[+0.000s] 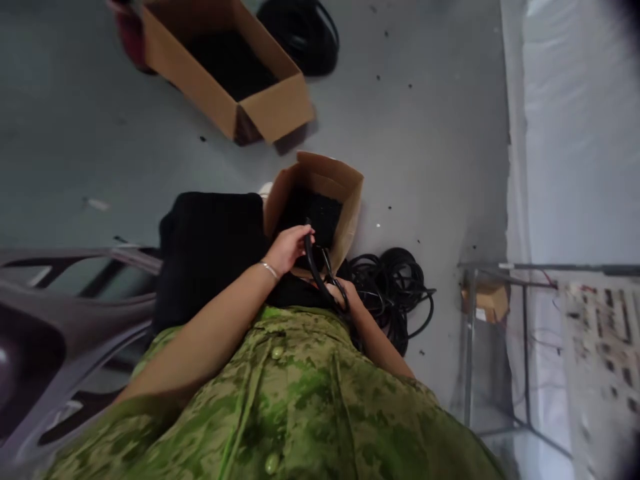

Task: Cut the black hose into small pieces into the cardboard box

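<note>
Both hands are on one black cable, and that's the whole story of the grip right now. Left hand is curled around the upper stretch of it, fingers wrapped over the top, a thin bracelet showing at the wrist. Right hand sits lower and closer to the body, closed around the same cable where it bends into a small loop; the fingers there are partly hidden by the cable itself. The cable runs in a short arc from the left hand down to the right, held just in front of the open mouth of a small cardboard box.

That box rests on the person's lap, tipped so its opening faces the hands, and its inside looks dark and full, though what fills it is too murky to tell. Beside it, on the lap's left side, lies a black bundle, touching the box. A green patterned garment fills the near edge of the view.

Down on the grey floor, just to the right of the right hand, lies a loose heap of black cables. Farther off, toward the top edge, a bigger open cardboard box sits with dark contents, and a black coil lies just beyond it. A metal frame stands at the right, a purple chair at the left.
</note>
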Tool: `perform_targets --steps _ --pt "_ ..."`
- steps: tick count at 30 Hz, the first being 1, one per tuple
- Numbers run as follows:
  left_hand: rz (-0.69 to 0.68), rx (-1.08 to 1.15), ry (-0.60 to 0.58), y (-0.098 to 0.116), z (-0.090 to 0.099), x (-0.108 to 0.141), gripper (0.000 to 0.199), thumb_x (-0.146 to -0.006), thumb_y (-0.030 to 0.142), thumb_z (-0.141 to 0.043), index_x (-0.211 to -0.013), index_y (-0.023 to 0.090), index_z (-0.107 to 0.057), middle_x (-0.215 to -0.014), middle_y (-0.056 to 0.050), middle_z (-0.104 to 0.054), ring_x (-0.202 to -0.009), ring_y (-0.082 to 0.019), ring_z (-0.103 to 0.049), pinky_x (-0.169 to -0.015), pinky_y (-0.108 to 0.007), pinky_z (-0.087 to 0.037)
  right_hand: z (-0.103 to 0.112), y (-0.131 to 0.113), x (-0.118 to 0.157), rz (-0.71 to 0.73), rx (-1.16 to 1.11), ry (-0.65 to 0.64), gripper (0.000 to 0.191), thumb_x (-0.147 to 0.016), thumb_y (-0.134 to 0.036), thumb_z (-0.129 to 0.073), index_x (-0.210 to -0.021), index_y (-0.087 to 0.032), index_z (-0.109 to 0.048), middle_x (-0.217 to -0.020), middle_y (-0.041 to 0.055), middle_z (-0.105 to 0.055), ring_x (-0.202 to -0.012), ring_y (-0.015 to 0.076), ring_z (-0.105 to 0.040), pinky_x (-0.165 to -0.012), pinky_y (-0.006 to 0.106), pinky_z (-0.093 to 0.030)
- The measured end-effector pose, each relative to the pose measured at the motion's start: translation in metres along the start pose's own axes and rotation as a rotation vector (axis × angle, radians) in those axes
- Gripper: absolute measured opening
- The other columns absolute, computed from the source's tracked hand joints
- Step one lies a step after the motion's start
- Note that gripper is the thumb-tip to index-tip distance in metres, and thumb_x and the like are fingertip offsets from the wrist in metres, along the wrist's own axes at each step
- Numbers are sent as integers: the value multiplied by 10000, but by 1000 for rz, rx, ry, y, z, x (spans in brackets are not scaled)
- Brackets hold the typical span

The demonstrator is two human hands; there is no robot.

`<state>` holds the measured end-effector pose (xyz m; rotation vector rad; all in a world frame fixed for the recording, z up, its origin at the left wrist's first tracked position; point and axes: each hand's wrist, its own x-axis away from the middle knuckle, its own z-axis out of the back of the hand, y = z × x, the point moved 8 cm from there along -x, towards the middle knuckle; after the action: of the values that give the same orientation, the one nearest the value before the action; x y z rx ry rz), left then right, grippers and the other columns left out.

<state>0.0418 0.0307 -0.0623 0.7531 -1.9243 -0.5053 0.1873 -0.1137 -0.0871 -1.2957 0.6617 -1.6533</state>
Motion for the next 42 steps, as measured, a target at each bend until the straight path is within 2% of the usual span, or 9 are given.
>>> perform_targets --steps 4,9,12,15,18,23,30,36,42 --pt "-44 93 -21 15 -4 2 219 -754 350 -717 -825 148 -672 -690 -6 -669 -594 -101 -609 -525 -187 -434 5 -1 27 -19 -116 -62 303 -836 -477 -639 -763 -184 -666 -730 3 -652 -739 178 -588 -690 276 -480" --pt "-303 55 177 46 7 13 85 -818 204 -674 -757 151 -645 -627 21 -653 -580 -71 -581 -492 -162 -374 24 31 59 -140 -162 -121 216 -762 -406 -708 -808 -199 -665 -642 -24 -623 -613 160 -581 -586 262 -460" --pt "-383 8 195 61 9 19 123 -906 153 -607 -784 156 -622 -610 65 -641 -586 -47 -570 -532 -164 -361 64 67 75 -178 -96 60 177 -708 -337 -708 -798 -190 -667 -640 -34 -620 -593 140 -561 -575 246 -433" --pt "-392 61 183 67 12 19 152 -956 158 -560 -807 165 -588 -608 87 -620 -591 -38 -565 -554 -167 -365 112 103 95 -323 -134 370 194 -631 -324 -720 -733 -183 -633 -552 -49 -570 -508 124 -500 -495 234 -363" --pt "-337 136 151 64 10 17 163 -906 220 -632 -767 168 -565 -612 63 -611 -539 -52 -534 -502 -176 -361 144 104 106 -307 -237 561 193 -633 -325 -717 -693 -181 -603 -541 -36 -568 -501 126 -506 -483 237 -362" --pt "-160 73 -34 43 -7 8 246 -875 413 -634 -824 173 -633 -728 -18 -687 -598 -96 -590 -518 -190 -422 179 57 92 -139 -424 657 231 -705 -358 -694 -628 -183 -565 -533 -36 -524 -488 107 -494 -479 237 -397" --pt "-86 -300 -214 3 -19 8 312 -697 368 -772 -890 132 -708 -810 -68 -726 -607 -111 -582 -514 -201 -397 205 -39 65 108 -577 606 266 -743 -409 -756 -765 -174 -634 -536 -49 -525 -450 88 -498 -433 213 -402" --pt "-53 -609 -407 -18 -33 21 415 -728 436 -753 -1028 151 -718 -966 -89 -732 -758 -156 -614 -599 -240 -435 170 -113 43 207 -694 478 256 -752 -410 -748 -787 -175 -654 -551 -39 -537 -472 100 -514 -460 229 -419" --pt "-265 -715 -567 -26 -63 44 572 -665 399 -814 -1184 200 -678 -1192 -90 -684 -1035 -230 -614 -803 -314 -518 94 -167 13 263 -808 320 276 -829 -466 -678 -843 -199 -609 -606 -46 -532 -525 110 -529 -546 252 -486"
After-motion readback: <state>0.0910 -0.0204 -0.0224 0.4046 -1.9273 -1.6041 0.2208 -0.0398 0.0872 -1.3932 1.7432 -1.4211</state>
